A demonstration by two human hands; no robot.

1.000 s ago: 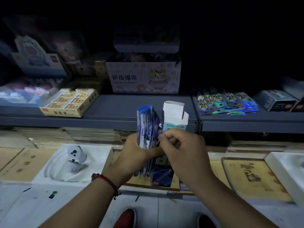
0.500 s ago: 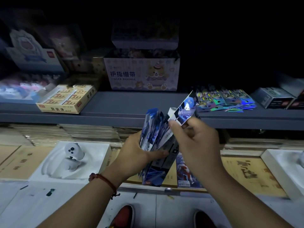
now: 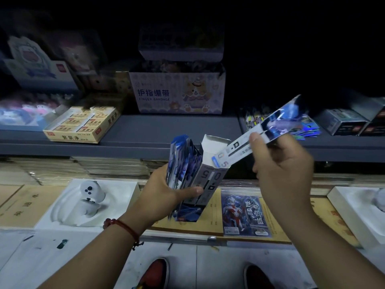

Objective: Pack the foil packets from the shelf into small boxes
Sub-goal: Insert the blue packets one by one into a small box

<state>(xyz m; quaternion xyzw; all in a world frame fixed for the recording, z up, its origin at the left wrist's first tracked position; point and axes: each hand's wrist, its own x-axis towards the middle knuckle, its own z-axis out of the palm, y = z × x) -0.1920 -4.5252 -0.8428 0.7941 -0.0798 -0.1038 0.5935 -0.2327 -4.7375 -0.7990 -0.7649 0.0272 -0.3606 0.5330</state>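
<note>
My left hand (image 3: 166, 191) grips a fanned bundle of blue foil packets (image 3: 183, 161) together with a small white box (image 3: 210, 176), which stands upright with its top flap open. My right hand (image 3: 279, 163) pinches one long foil packet (image 3: 268, 128) by its middle. That packet slants up to the right, and its lower white end sits at the box's open mouth. More foil packets (image 3: 256, 118) lie in a row on the grey shelf (image 3: 166, 130), partly hidden behind the raised packet.
On the shelf stand a yellow eraser carton (image 3: 83, 126), a finger bandage box (image 3: 177, 92) and dark boxes (image 3: 350, 122) at the right. Below lie brown notebooks (image 3: 23, 203), white trays (image 3: 87, 203) and a blue hero card pack (image 3: 243, 215).
My right hand has drawn one packet out of the bundle and swung it up to the right, its lower end now at the open box mouth. The bundle and box dropped slightly.
</note>
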